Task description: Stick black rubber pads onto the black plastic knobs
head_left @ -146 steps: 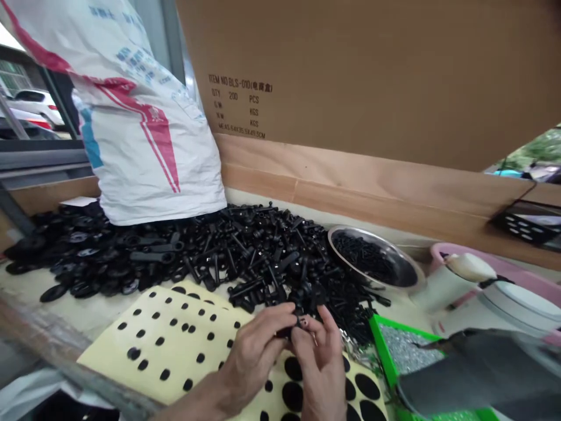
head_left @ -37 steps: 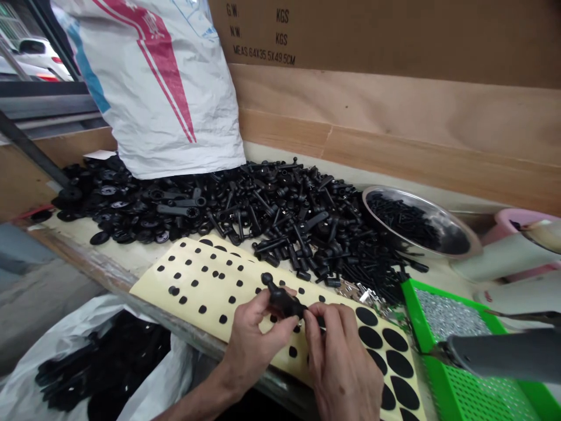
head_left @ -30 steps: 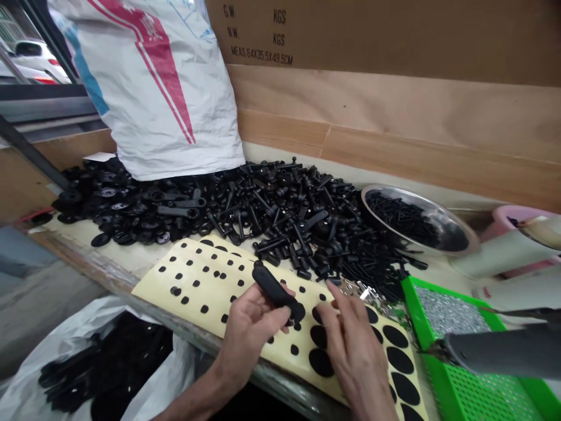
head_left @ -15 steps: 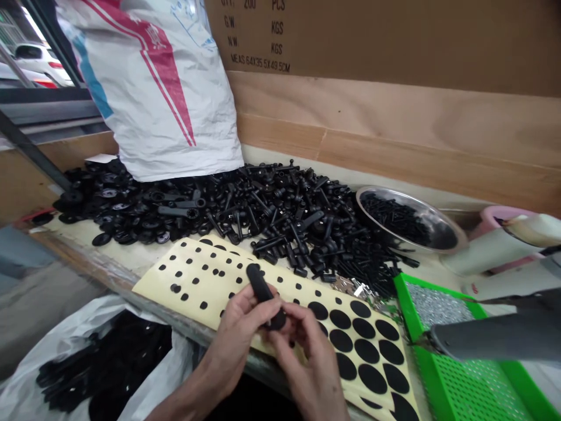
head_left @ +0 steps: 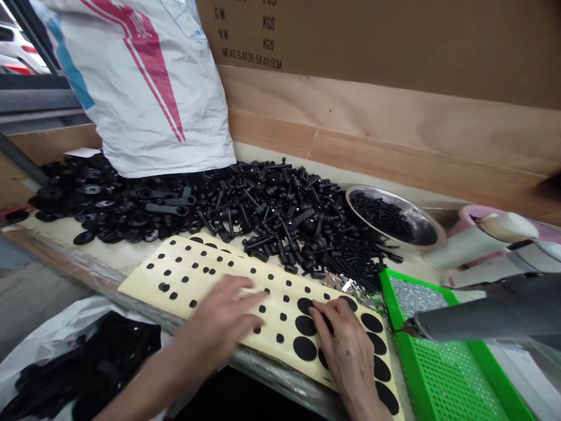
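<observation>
A pale yellow backing sheet (head_left: pixel 140 283) lies along the table's front, with small black dots on its left and middle and large black round stickers (head_left: pixel 305 348) towards its right. My right hand (head_left: pixel 348 345) is down on the sheet, thumb and fingertips pinched at the edge of a large black round sticker (head_left: pixel 305 305). Something dark shows under its fingers, partly hidden. My left hand (head_left: pixel 223 318), blurred by motion, hovers over the small dots with its fingers spread and nothing visible in them.
Behind the sheet spreads a heap of black plastic parts (head_left: pixel 280 204). A metal bowl (head_left: pixel 421 225) of black screws and a green basket (head_left: pixel 456 374) stand right, near a grey tool (head_left: pixel 473 318). A white sack (head_left: pixel 162 88) stands behind; a bag of black parts (head_left: pixel 87 362) sits lower left.
My hands have parted; the black arm-shaped part they held together is no longer visible. The left hand has moved left and opened. The right hand has moved right onto the large stickers.
</observation>
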Tool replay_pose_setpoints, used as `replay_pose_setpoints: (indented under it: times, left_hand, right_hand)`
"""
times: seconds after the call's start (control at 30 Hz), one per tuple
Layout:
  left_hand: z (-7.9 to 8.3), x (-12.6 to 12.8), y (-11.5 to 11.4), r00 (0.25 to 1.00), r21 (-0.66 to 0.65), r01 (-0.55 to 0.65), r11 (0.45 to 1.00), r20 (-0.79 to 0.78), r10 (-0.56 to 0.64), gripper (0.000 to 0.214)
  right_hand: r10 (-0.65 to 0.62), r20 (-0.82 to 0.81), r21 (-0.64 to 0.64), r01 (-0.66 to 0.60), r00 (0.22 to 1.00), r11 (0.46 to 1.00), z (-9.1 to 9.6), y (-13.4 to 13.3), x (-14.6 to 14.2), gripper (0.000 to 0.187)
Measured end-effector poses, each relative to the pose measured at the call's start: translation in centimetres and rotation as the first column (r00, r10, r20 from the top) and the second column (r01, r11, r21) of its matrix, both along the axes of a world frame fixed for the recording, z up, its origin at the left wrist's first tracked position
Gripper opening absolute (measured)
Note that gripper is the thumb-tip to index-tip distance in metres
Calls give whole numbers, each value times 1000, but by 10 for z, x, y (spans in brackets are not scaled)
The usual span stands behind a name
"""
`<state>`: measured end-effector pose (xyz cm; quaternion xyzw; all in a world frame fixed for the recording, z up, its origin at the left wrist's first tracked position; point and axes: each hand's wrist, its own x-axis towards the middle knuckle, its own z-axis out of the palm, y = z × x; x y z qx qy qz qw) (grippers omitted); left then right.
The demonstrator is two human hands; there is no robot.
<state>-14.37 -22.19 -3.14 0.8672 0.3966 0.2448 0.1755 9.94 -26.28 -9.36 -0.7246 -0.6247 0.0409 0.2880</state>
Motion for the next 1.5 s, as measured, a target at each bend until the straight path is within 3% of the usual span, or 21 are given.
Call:
replay_pose_setpoints:
  times: [0.07,0.17,0.3,0.43,0.53,0.67,0.83,0.93,1.03,1.1,1.2,1.3,1.4,1.5]
  left_hand:
    - [-11,42,16,978,-26,181,983,-106,-182,24]
    - [-28,76,24,948,0,239,971,-217,-233,21]
    - [-41,78,20,930,118,265,957,-294,-221,20]
    - [-42,74,16,914,178,284,942,-347,-209,23]
    - [-36,72,15,931,129,260,957,-297,-214,18]
    - [-22,71,21,959,-32,196,980,-201,-199,8]
    - [-20,78,34,984,-154,170,973,-33,-177,17]
    - [-21,80,40,989,-285,128,950,106,-102,14]
    - [-18,77,44,981,-397,100,912,192,-24,11]
    - [-13,74,45,972,-458,117,881,236,-7,12]
    - [-8,72,45,965,-494,154,856,261,-23,12]
    - [-9,70,46,963,-465,189,865,261,-70,12]
    - [-10,72,59,945,-447,181,876,326,-29,20]
    - [-10,87,83,954,-344,-3,939,280,106,28]
  right_hand:
    - [-21,-97,-37,17,995,999,0,0,-2,26]
    - [-39,-175,-82,25,984,996,1,2,1,19]
    - [23,-227,-87,-44,974,995,2,4,5,15]
    - [93,-282,-74,-118,955,990,4,2,5,13]
    - [139,-343,-65,-172,929,983,6,2,6,9]
    - [169,-435,-43,-208,885,977,11,3,8,11]
    - [198,-566,10,-233,801,972,16,3,11,13]
    - [149,-639,43,-159,755,986,15,0,11,15]
    - [50,-740,67,-1,671,998,13,-3,9,39]
    - [9,-767,61,60,642,996,14,-3,7,43]
    - [65,-642,87,-12,764,996,17,-1,4,22]
    - [147,-432,208,-60,890,976,19,0,-1,17]
    - [122,-172,439,-35,977,898,15,-2,-10,5]
    - [9,-80,597,41,997,801,10,-5,-17,11]
